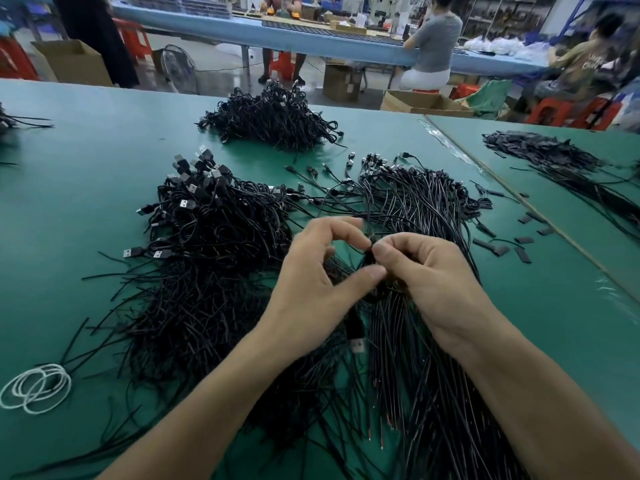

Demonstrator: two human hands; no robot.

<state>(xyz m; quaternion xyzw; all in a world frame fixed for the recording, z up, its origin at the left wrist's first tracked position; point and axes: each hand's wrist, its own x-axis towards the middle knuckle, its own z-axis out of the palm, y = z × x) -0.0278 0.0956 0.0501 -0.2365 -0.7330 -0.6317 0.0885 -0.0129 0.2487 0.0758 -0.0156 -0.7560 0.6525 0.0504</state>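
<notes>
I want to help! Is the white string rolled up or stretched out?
Rolled up: the white string lies in several overlapping loops on the green table, not pulled straight.

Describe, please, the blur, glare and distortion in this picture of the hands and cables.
Head view: left hand and right hand, pinching a cable, are slightly blurred; wide lens stretches the forearms; tape at the seam glares; far workers soft.
</notes>
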